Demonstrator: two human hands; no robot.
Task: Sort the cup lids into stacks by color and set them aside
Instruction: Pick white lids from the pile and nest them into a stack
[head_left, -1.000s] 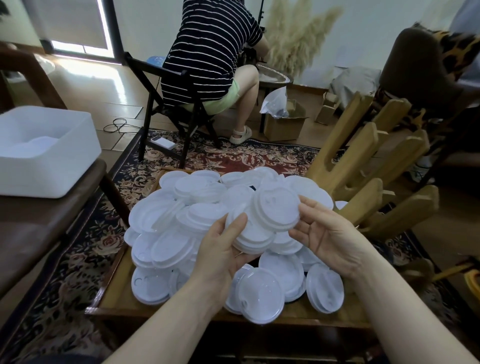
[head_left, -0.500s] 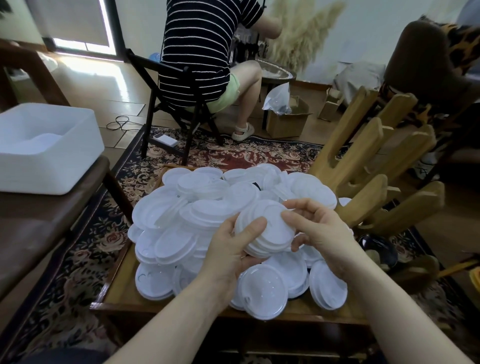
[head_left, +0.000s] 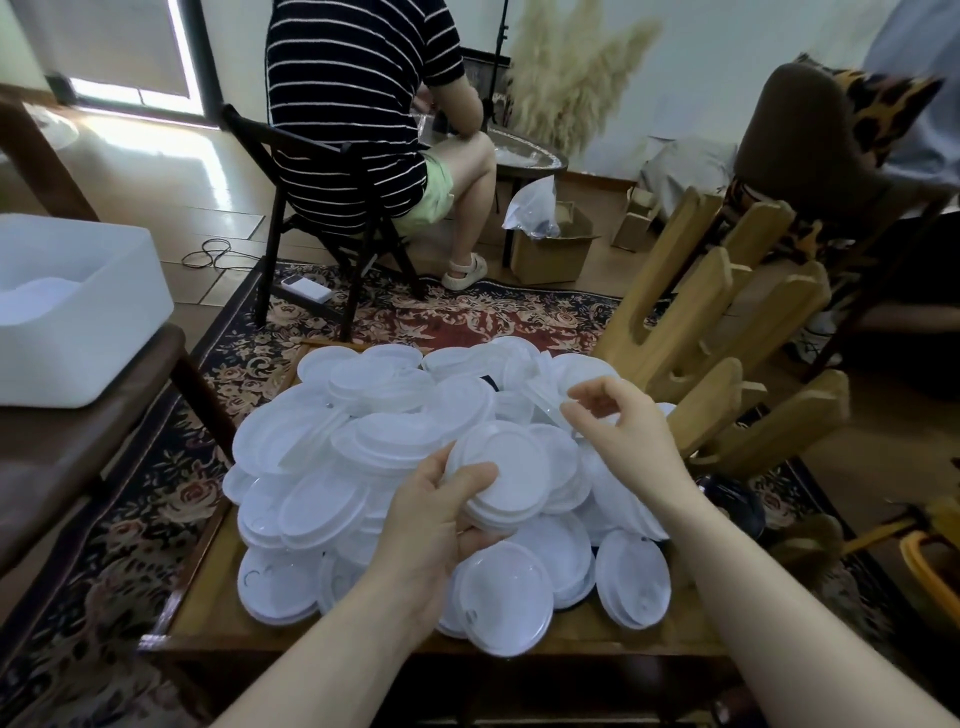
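Note:
A big heap of white cup lids (head_left: 363, 441) covers a low wooden table (head_left: 208, 587). My left hand (head_left: 431, 514) grips a small stack of white lids (head_left: 504, 478) just above the heap, thumb on top and fingers beneath. To the right of that stack, my right hand (head_left: 618, 431) hovers over the pile with fingers loosely curled; I cannot make out anything between them. One dark lid (head_left: 491, 383) peeks out near the back of the heap.
A white plastic bin (head_left: 78, 306) sits on a dark bench at the left. A wooden peg rack (head_left: 727, 332) stands at the table's right edge. Beyond the table a person in a striped shirt (head_left: 358, 104) sits on a black chair. A patterned rug lies underneath.
My right hand has let go of the stack and lifted up to the right. My left hand still holds the stack, now lower and flatter over the heap.

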